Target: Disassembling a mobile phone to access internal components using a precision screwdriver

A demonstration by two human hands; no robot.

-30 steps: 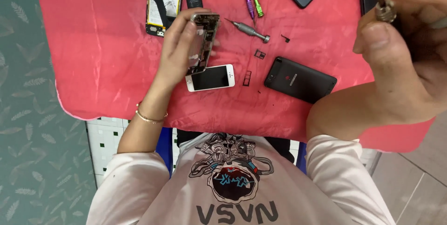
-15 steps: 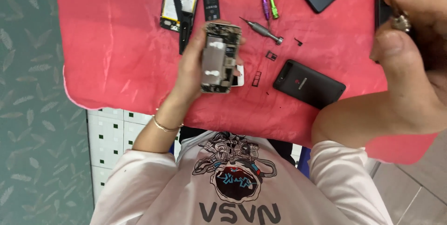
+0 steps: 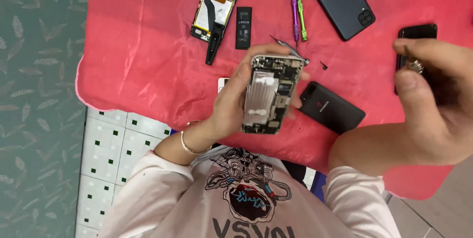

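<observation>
While the opened phone chassis [image 3: 271,95] is pinched edgewise in the left hand [image 3: 231,105] above the red mat [image 3: 138,61], slippage is risked; right hand [image 3: 433,100] loosely curled, contents indiscernible.

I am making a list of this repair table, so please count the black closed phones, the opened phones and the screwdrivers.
Black closed phones: 3
Opened phones: 2, one on the cloth, one in the left hand
Screwdrivers: 3, purple, green, silver
Total: 8
</observation>
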